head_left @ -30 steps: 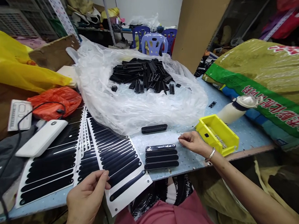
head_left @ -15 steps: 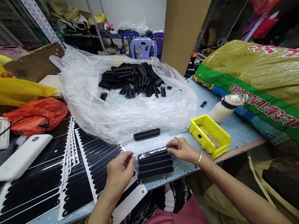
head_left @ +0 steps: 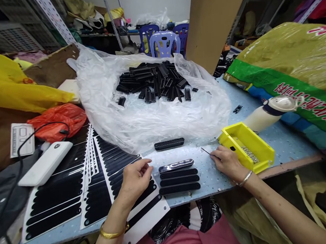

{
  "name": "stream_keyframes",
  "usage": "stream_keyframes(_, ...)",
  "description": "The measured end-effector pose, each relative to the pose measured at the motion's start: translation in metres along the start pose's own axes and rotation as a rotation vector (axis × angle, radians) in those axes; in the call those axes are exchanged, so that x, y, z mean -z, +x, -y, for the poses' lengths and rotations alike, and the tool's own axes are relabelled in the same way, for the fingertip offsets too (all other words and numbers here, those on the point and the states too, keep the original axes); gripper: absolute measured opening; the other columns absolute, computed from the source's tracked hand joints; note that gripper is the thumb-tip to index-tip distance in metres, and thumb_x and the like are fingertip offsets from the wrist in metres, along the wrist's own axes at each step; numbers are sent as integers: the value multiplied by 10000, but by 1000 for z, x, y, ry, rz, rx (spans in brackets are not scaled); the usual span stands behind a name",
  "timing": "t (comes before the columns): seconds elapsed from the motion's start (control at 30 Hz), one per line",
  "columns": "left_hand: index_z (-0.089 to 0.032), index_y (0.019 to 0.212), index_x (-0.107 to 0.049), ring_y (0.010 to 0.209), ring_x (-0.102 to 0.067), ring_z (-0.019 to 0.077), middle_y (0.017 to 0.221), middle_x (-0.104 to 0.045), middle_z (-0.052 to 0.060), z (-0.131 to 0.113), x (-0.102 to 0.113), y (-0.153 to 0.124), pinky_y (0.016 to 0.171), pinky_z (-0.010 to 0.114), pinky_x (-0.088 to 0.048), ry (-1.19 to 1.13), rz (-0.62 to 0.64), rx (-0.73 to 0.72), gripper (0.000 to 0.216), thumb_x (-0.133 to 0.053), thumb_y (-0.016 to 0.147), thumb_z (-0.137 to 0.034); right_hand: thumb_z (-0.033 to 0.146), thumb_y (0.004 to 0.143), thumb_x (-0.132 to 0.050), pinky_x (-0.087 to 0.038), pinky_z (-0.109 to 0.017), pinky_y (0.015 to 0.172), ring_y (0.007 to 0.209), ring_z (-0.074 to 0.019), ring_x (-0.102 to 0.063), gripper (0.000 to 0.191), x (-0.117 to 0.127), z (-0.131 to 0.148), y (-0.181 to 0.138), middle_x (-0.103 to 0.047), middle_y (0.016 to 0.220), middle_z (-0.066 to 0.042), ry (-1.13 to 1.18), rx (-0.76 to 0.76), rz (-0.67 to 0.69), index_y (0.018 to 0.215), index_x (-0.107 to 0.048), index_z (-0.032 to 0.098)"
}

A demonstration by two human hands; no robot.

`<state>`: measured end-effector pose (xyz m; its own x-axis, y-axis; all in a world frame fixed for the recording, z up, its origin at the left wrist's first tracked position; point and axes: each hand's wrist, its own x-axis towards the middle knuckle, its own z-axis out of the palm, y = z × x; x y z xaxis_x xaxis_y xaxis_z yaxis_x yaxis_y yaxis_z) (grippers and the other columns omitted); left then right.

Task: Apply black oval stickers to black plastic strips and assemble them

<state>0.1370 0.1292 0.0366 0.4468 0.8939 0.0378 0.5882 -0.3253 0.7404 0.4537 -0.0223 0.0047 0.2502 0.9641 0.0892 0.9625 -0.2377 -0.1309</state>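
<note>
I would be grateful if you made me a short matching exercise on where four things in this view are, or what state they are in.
Column one
1. right hand
2. open bin
3. bottle
4. pile of black pieces

Column two
A. cream, beside the bin
B. lying on translucent plastic
C. gripping a thin dark rod
D. yellow, with small metallic pieces inside

Pairs: 1-C, 2-D, 3-A, 4-B
</note>
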Motion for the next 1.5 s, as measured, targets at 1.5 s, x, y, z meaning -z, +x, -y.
stream_keyframes(1.5, -163, 783, -713, 756, -660, 246, 780, -728, 90, -54, -81, 36, 739, 386, -486, 171, 321, -452, 108, -625, 801, -223, 93, 841, -501, -369, -280, 586, 622, -165, -537, 210, 8, 22, 5, -572, 679, -68, 155, 181, 61, 688, -642, 125)
